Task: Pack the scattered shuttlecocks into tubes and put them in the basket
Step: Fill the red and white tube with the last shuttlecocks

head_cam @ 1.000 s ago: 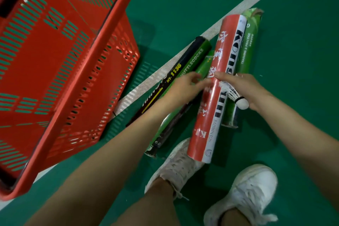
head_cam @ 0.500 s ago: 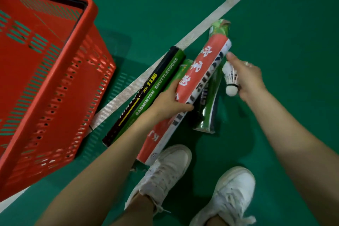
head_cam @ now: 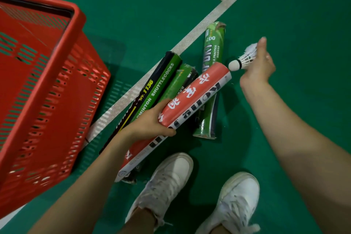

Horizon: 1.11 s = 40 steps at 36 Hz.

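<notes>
Red basket (head_cam: 76,24) fills the left of the frame. Centre, the left hand (head_cam: 150,121) grips the red tube (head_cam: 197,93), which shows white Chinese characters and lies across the others. The black tube (head_cam: 157,85) reads "1136" and "SHUTTLECOCKS"; the green tube (head_cam: 211,51) reads "007". Upper right, the right hand (head_cam: 260,64) pinches a shuttlecock (head_cam: 241,61) by the feathers, cork just beside the red tube's top end.

The basket (head_cam: 62,47) is bright red with slotted sides, floor (head_cam: 133,5) is green with white lines. One tube (head_cam: 195,93) is red and white, and the shuttlecock (head_cam: 241,61) is white with a thin black band.
</notes>
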Available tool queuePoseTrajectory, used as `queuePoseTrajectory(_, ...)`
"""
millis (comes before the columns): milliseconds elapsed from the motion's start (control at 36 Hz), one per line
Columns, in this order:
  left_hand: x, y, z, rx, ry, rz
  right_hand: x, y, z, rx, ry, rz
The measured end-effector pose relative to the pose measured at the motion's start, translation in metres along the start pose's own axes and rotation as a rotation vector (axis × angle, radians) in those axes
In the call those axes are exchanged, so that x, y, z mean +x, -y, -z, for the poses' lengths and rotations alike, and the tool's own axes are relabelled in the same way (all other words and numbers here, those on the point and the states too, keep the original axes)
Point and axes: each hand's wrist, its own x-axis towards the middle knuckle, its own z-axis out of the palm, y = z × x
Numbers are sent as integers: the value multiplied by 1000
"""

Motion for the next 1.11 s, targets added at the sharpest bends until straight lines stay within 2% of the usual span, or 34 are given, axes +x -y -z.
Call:
queuePoseTrajectory(111, -3, 3, 2, -12, 4, -3, -2, 0, 5, -30, -32, 10)
queuePoseTrajectory(194, -1, 2, 2, -11, 11, -17, -6, 0, 7, -74, 7, -18)
queuePoseTrajectory(306, 1, 0, 3, -36, -26, -45, -15, -4, 6, -261, 308, -144)
queuePoseTrajectory(389, 1, 0, 9, -86, -79, -39, -23, -5, 6, -440, 492, -143)
queuePoseTrajectory(611, 0, -4, 24, 50, -67, -85, -18, 18, 20, -608, 567, -81)
queuePoseTrajectory(750, 5, -8, 21, 121, -55, -91, -15, 19, 30, -794, 640, 5)
queuePoseTrajectory(889, 7, -13, 14, 92, -67, -82, -28, 15, 32, -707, 697, -4)
queuePoseTrajectory(1111, 3, -15, 12, -12, -108, -110, -34, 25, 18, -882, 876, 7)
